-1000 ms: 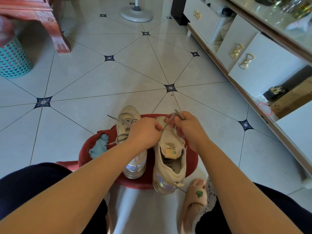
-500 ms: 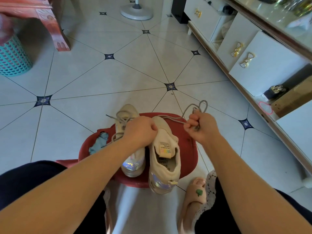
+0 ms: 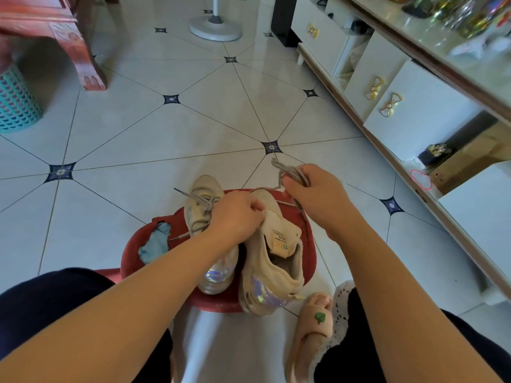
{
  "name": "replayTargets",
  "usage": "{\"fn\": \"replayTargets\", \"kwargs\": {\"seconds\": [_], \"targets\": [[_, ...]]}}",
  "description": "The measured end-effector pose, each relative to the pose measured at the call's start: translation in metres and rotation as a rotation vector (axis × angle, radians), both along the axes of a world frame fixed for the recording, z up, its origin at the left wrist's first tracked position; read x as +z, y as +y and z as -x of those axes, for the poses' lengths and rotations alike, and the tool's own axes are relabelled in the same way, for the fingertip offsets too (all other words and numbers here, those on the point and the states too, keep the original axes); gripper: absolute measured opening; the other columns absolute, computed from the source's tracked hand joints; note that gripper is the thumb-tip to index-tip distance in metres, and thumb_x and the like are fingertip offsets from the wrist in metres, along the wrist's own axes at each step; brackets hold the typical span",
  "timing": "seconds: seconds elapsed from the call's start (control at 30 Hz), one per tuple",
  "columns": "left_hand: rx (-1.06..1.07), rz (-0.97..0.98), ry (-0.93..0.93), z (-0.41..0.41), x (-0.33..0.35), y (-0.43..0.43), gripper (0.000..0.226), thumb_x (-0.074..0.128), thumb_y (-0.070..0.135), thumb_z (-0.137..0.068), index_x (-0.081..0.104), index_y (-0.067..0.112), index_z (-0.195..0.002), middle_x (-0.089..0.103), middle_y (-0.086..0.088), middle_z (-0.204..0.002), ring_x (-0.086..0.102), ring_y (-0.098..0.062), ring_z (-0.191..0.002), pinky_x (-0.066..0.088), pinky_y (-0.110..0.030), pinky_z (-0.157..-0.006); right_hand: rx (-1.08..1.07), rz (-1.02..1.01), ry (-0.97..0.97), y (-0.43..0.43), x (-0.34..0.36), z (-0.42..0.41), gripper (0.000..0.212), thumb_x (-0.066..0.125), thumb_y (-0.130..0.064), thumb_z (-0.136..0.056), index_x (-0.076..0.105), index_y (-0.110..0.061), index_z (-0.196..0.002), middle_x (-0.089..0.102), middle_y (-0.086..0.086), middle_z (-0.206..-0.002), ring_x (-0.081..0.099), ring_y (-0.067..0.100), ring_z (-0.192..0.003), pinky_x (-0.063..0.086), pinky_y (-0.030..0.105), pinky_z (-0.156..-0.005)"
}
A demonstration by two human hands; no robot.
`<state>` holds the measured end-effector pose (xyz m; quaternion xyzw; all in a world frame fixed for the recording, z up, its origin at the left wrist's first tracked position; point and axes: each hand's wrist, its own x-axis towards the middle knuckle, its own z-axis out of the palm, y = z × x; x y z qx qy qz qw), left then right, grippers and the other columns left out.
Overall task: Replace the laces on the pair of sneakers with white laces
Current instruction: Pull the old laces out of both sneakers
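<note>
Here both sneakers sit side by side on a red stool (image 3: 132, 246), the laced sneaker (image 3: 203, 190) on the left partly covered by the left forearm. The left hand (image 3: 235, 217) curls over and grips the front of the other sneaker (image 3: 272, 262), hiding its eyelets. The right hand (image 3: 318, 197), raised just beyond the toe, clutches a bunched grey lace (image 3: 290, 172); one strand runs back toward the left hand, where its end is lost from sight.

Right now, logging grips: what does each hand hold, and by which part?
Right hand: grey woven lace, by its bunched loops. Left hand: unlaced beige sneaker, near its tongue.
</note>
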<state>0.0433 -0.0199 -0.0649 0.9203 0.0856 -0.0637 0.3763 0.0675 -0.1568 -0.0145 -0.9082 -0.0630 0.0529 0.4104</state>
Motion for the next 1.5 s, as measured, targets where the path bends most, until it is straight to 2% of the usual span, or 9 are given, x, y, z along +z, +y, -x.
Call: {"fn": "replayTargets", "kwargs": {"seconds": [0.13,0.33,0.5,0.8,0.97,1.03,1.13,1.27,1.5], "targets": [[0.004,0.040,-0.009,-0.001,0.003,-0.003,0.016,0.061,0.026,-0.085,0.070,0.021,-0.098,0.067,0.004,-0.099,0.059,-0.014,-0.095,0.044,-0.027,-0.080,0.033,0.112,-0.074,0.000,0.008,0.005,0.021,0.051,-0.033,-0.091,0.051,-0.024,-0.072,0.053,-0.009,-0.063,0.046,0.006,-0.056,0.039,0.022,-0.055],[-0.117,-0.222,0.017,-0.005,0.013,0.008,0.025,0.049,0.016,-0.089,0.067,0.023,-0.103,0.066,0.001,-0.110,0.058,-0.021,-0.104,0.046,-0.037,-0.089,0.322,0.508,0.229,-0.006,-0.002,0.020,0.027,0.058,-0.033,-0.088,0.059,-0.012,-0.106,0.060,0.003,-0.095,0.058,0.018,-0.087,0.047,0.032,-0.077],[-0.067,-0.262,-0.017,-0.002,0.019,0.021,0.025,0.050,0.018,-0.088,0.065,0.028,-0.106,0.064,0.005,-0.113,0.054,-0.017,-0.109,0.038,-0.031,-0.089,0.337,0.411,0.284,-0.013,0.005,0.026,0.051,0.064,-0.037,-0.083,0.050,-0.020,-0.129,0.058,-0.002,-0.124,0.055,0.014,-0.109,0.046,0.032,-0.095],[0.038,-0.171,-0.029,0.014,0.035,0.068,0.028,0.051,0.015,-0.088,0.064,0.021,-0.111,0.061,0.000,-0.121,0.052,-0.020,-0.114,0.040,-0.031,-0.096,0.193,0.268,0.020,-0.009,0.009,0.034,0.023,0.060,-0.028,-0.087,0.063,-0.025,-0.110,0.061,-0.015,-0.096,0.052,-0.007,-0.080,0.034,0.002,-0.065],[0.061,-0.169,0.098,0.030,0.028,0.083,0.049,0.063,0.029,-0.081,0.050,0.017,-0.127,0.049,-0.010,-0.126,0.049,-0.026,-0.114,0.040,-0.030,-0.088,0.388,0.351,0.036,0.026,0.013,0.052,0.032,0.064,-0.045,-0.077,0.061,-0.028,-0.104,0.061,-0.014,-0.095,0.056,0.002,-0.087,0.046,0.018,-0.076],[0.010,-0.154,0.181,0.038,0.022,0.081,0.060,0.066,0.035,-0.078,0.045,0.013,-0.130,0.048,-0.013,-0.125,0.050,-0.028,-0.112,0.040,-0.029,-0.086,0.485,0.506,0.055,0.036,0.008,0.062,0.044,0.068,-0.052,-0.068,0.055,-0.025,-0.100,0.059,-0.010,-0.088,0.056,0.008,-0.083,0.045,0.025,-0.069],[-0.012,-0.108,0.199,0.045,0.013,0.078,0.061,0.067,0.031,-0.077,0.044,0.011,-0.129,0.052,-0.015,-0.121,0.052,-0.028,-0.107,0.043,-0.031,-0.087,0.491,0.714,-0.071,0.038,-0.008,0.075,0.033,0.064,-0.034,-0.072,0.051,-0.022,-0.100,0.055,-0.004,-0.092,0.055,0.020,-0.086,0.041,0.029,-0.065],[-0.006,-0.114,0.170,0.046,0.015,0.080,0.049,0.064,0.021,-0.077,0.051,0.009,-0.123,0.060,-0.012,-0.112,0.056,-0.027,-0.101,0.043,-0.027,-0.079,0.480,0.674,-0.088,0.032,-0.020,0.077,0.044,0.053,-0.009,-0.082,0.046,-0.020,-0.124,0.049,0.001,-0.120,0.053,0.021,-0.102,0.042,0.028,-0.078],[-0.013,-0.091,0.135,0.049,0.015,0.082,0.057,0.064,0.012,-0.076,0.049,0.017,-0.130,0.055,-0.005,-0.124,0.052,-0.021,-0.110,0.037,-0.020,-0.077,0.551,0.788,-0.234,0.018,-0.018,0.074,0.039,0.051,-0.003,-0.081,0.048,-0.017,-0.117,0.047,0.003,-0.114,0.049,0.020,-0.097,0.041,0.028,-0.078]]}}
